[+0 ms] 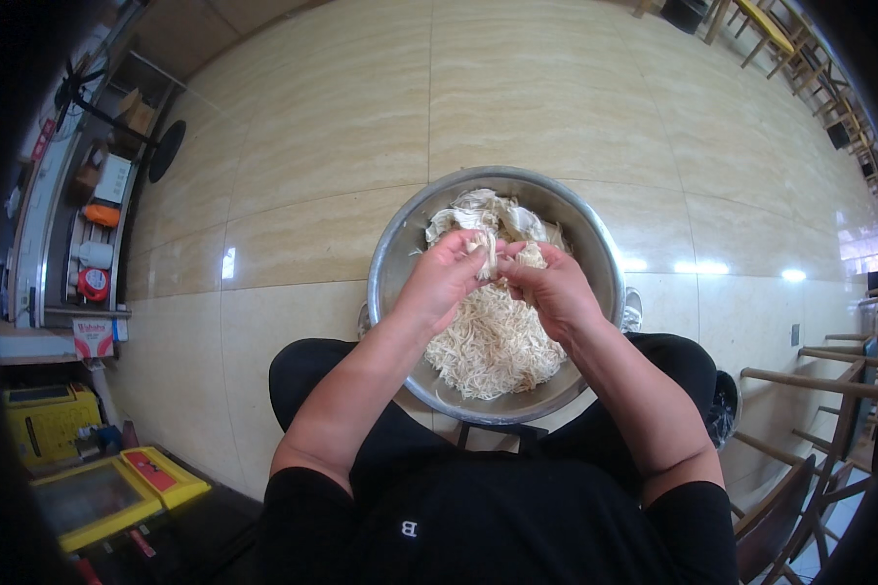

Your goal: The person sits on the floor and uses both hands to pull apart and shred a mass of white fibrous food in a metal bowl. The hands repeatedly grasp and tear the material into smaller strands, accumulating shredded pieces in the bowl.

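Observation:
A wide stainless-steel basin (382, 292) stands before me, between my knees. Pale shredded meat (497, 351), which looks like cooked chicken, is heaped in its near half. Larger unshredded pieces (475, 208) lie at the far side. Over the middle of the basin, my left hand (446, 274) pinches a fibrous strip of the meat (487, 256) between thumb and fingers. Close beside it, my right hand (552, 281) grips another chunk of meat (531, 256). The fingertips of both hands nearly meet; whether they touch is hard to tell.
Tiled floor (322, 146) surrounds the basin. Wooden chairs (812, 439) and a black-lined bin (724, 409) stand at right. At left are a shelf unit (80, 241) with containers, a pedestal fan (80, 91) and a yellow-framed machine (117, 497).

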Demonstrator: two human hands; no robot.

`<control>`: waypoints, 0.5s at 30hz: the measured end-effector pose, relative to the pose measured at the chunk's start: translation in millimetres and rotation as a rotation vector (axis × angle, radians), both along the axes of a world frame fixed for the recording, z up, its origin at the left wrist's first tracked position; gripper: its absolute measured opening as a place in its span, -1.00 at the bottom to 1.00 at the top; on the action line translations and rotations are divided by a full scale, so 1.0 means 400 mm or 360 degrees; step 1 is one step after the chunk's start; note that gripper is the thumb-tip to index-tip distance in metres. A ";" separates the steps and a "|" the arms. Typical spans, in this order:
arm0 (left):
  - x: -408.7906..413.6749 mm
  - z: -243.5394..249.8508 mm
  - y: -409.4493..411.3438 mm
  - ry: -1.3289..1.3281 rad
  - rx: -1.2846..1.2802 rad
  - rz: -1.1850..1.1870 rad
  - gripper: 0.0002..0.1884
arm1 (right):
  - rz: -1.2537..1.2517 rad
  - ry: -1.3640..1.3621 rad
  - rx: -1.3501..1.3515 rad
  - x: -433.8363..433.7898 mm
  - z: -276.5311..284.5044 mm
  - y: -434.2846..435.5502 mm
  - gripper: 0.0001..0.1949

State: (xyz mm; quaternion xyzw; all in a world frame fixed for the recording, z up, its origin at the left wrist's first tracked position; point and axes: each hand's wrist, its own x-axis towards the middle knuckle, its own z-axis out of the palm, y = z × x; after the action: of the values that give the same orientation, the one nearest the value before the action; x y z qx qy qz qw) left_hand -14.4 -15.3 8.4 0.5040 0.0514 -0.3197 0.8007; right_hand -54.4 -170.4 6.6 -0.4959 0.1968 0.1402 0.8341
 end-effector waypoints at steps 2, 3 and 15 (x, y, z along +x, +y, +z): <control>-0.002 -0.005 0.000 0.0024 -0.0061 -0.0001 -0.68 | 0.0040 -0.0064 -0.0169 0.002 -0.007 0.002 -0.77; -0.008 -0.007 -0.002 0.0016 -0.0030 0.0015 -0.68 | 0.0049 -0.0076 -0.0263 0.003 -0.009 0.003 -0.78; -0.005 -0.022 0.016 -0.0309 0.0292 0.0041 -0.79 | 0.0159 -0.0143 -0.0600 -0.007 0.011 0.021 -0.79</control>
State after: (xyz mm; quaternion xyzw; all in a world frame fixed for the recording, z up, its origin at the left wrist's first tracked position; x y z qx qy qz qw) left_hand -16.2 -9.0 -0.5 0.6030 0.0091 -0.2530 0.7565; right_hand -57.2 -162.1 11.2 -0.6582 0.1573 0.1197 0.7264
